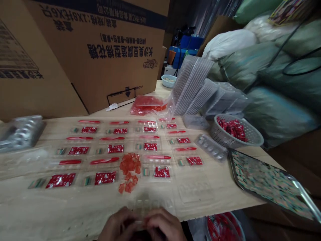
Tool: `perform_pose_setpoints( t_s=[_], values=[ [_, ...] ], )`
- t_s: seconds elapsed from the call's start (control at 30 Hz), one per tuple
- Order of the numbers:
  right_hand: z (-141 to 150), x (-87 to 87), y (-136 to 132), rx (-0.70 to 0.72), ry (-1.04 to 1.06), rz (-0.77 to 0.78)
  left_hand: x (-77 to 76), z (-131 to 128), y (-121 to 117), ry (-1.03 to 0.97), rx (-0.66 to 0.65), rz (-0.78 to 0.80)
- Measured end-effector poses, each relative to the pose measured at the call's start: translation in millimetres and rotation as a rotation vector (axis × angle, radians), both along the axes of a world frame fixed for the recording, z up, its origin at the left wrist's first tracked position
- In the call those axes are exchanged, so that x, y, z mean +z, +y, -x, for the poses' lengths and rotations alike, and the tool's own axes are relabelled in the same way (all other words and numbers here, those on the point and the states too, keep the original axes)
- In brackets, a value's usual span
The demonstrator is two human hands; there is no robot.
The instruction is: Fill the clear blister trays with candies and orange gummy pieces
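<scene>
My left hand (115,225) and right hand (164,225) meet at the near edge of the bench (62,197), what they pinch hidden, a blurred clear blister tray (147,204) just beyond. Loose orange pieces (129,170) lie heaped within reach among trays of red sachets (105,178); a grey basket (233,130) sits farther right.

Cardboard carton (120,77): upside-down Chinese print, too blurred to read; black arrow sign (127,92) near base.

Bare left hand (116,226), bare right hand (163,224) — dark clothing (140,237) below, barely in frame.
</scene>
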State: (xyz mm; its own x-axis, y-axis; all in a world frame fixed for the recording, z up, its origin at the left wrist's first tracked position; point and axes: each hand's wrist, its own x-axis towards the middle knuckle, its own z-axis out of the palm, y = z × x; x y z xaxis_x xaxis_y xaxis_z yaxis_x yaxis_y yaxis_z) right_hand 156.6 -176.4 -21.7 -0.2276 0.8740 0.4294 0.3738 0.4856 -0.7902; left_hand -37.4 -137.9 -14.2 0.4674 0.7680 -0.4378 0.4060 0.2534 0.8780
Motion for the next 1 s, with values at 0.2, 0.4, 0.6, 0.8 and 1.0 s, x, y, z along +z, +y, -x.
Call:
perform_pose_setpoints(
  t_s=[0.2, 0.4, 0.6, 0.8, 1.0],
  values=[
    [13.4, -9.6, 20.7, -0.033, -0.214, -0.106, -9.5, 3.8, 12.5, 0.218, -0.233, -0.72],
    [23.5, -26.1, 22.4, -0.146, -0.19, -0.147, -17.1, 3.0, 15.7, 0.346, -0.355, -0.867],
    [16.3, -11.8, 23.9, -0.129, -0.233, -0.054, -4.6, -2.9, 15.0, 0.448, -0.427, -0.967],
    [18.6, -8.3, 26.7, -0.041, -0.186, 0.018, -23.1, 1.2, 15.0, 0.406, -0.421, -0.952],
    [30.4, -24.0, 25.7, -0.167, -0.364, -0.299, -20.1, -0.8, 13.9, 0.384, -0.406, -0.998]
  ],
)
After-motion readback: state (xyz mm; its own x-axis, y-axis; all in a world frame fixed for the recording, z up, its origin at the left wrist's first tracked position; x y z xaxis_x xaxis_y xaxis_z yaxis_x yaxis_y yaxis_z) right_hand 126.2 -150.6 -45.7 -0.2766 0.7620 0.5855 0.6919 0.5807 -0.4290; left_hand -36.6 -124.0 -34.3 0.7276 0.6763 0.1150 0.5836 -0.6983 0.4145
